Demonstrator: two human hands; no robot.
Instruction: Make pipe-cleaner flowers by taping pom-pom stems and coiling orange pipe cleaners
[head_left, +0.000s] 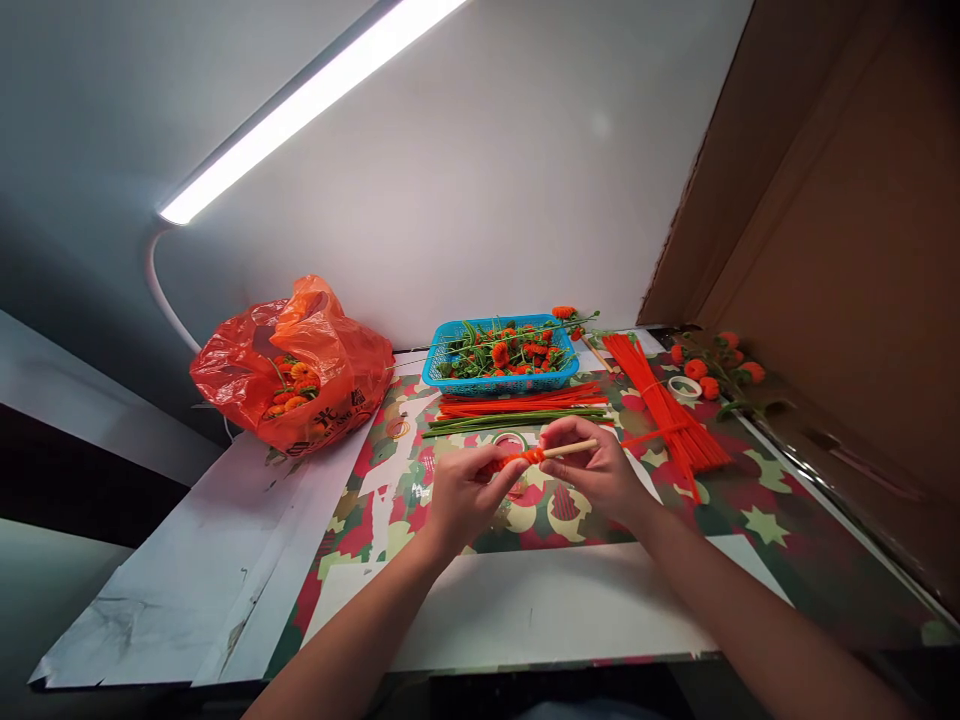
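Over the middle of the table, my left hand (474, 490) is closed, thumb and fingers pinching an orange fuzzy pipe cleaner (534, 456) coiled around one end of a thin wooden stick (576, 447). My right hand (598, 470) is closed on that stick just right of the coil, and the stick's bare end points right. Part of the coil is hidden by my left fingers. Behind my hands lie a row of loose orange pipe cleaners (517, 403) and a row of green ones (510, 424). A tape roll (510, 440) lies partly hidden behind them.
A blue basket (501, 385) holds orange flowers with green stems. At left, a red plastic bag (341, 345) contains more flowers. A tied bundle of orange pipe cleaners (667, 420), another tape roll (684, 388) and finished-looking flowers (709, 386) lie at right. A lamp (300, 115) shines above.
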